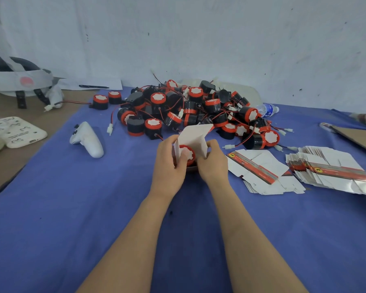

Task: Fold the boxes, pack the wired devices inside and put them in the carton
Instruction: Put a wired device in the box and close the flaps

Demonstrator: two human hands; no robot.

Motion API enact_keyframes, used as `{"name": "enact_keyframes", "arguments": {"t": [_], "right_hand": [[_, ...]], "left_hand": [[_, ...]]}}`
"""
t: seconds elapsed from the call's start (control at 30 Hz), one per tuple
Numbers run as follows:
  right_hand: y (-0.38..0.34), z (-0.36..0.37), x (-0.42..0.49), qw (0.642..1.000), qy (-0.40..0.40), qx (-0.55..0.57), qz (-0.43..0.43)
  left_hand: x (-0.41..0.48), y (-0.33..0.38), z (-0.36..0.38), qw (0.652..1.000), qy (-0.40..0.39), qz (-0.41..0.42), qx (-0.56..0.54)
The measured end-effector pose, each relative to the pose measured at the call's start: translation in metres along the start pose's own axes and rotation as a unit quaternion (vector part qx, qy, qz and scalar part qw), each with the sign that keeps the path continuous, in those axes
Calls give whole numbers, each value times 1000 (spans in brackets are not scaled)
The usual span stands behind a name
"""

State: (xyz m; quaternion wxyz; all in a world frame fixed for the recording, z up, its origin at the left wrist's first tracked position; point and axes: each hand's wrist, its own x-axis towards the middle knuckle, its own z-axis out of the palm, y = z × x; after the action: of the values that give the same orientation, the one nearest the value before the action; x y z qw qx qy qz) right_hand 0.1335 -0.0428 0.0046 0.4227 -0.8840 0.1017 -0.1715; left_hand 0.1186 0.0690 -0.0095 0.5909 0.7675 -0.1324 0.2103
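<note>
"Head view, from the left edge: what lies there?"

"A white headset (15, 81) on the brown table (6, 166), then a white controller (87, 138) on the blue cloth (72, 208), well apart from the person's hands."

"And the middle?"

"A heap of wired devices (188, 106), black with red rims, sits at the far side of the cloth. Just in front of it the left hand (169, 163) grips the left wall of a half-folded white box (195, 136), thumb against the red-rimmed wired device (188, 154) that sits in the box's open mouth. The right hand (212, 163) holds the box's right wall, fingers curled round it."

"Further right?"

"Two fanned stacks of flat boxes (260, 172) lie on the cloth near the right hand, not touching it. A water bottle (267, 109) lies behind them, beside the heap."
</note>
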Motion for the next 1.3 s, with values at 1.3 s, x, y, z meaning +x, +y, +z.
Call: {"name": "enact_keyframes", "arguments": {"t": [1.3], "right_hand": [[31, -25, -8, 974, -155, 158, -54]], "left_hand": [[5, -15, -8, 980, -83, 24, 182]]}}
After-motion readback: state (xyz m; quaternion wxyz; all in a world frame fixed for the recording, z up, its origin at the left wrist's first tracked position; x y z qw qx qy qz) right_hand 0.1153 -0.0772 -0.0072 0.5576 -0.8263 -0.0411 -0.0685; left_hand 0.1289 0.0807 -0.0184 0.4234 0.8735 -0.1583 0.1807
